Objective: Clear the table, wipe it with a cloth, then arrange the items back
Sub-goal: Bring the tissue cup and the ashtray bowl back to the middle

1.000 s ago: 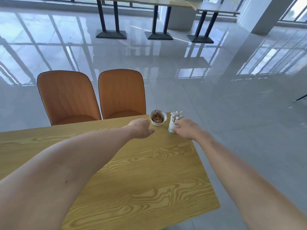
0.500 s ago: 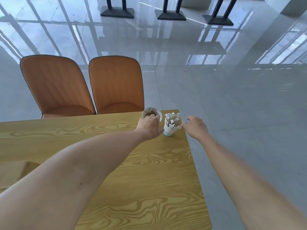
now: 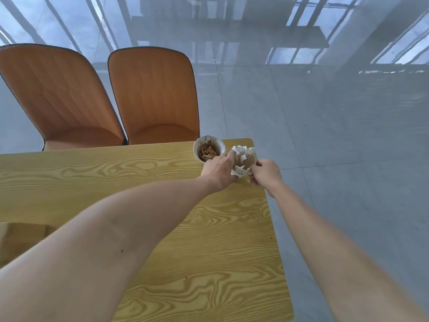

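Step in hand, as judged from the layout: removal of the two cups at the far right corner of the worktop (image 3: 162,228) so that the surface can be wiped. The cup of white paper slips (image 3: 244,160) stands at that corner, just beside the worktop's right edge; the white cup of brown sticks (image 3: 209,148) stands touching or nearly touching it on the side away from that edge, just in front of the nearer orange chair (image 3: 155,94). The left hand (image 3: 219,169) is curled against the near side of the two cups — its fingertips are hidden, so whether it grips the stick cup, the slip cup or both cannot be told. The right hand (image 3: 264,173) closes on the slip cup from the edge side, thumb up against the cup wall. Both forearms are extended almost straight, converging on the corner, wrists level with the cup bodies. Recommended practice: take each cup low on its body, lift vertically and keep it upright — the slips stand loosely above the rim and are likely to spill if the cup is tilted. Carry away from the worktop edge.
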